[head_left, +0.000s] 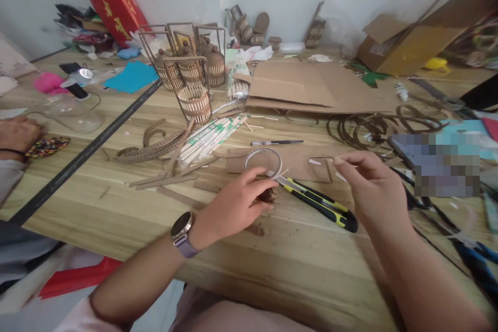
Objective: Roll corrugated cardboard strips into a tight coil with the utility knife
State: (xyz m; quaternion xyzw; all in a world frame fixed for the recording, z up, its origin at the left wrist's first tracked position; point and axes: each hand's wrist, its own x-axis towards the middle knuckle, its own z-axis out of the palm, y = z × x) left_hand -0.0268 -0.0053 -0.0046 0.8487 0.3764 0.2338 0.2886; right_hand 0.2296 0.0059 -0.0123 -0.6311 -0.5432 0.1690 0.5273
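My left hand (233,205), with a watch on its wrist, curls closed around a small dark brown piece (267,195) mostly hidden by the fingers. Its index finger reaches the lower rim of a roll of clear tape (245,162). Just to the right lies a yellow and black utility knife (317,201), its blade pointing toward these fingers. My right hand (373,181) is raised above the table, thumb and index finger pinched together; anything between them is too small to make out. Below the pinch lies a flat cardboard piece (299,162). A pen (277,142) rests behind it.
Small bamboo lanterns with handles (193,104) stand at the back left, near wrapped sticks (213,137) and curved brown strips (155,150). Cardboard sheets (291,83) and coiled brown strips (358,129) lie behind. Another person's hand (17,134) rests at the far left.
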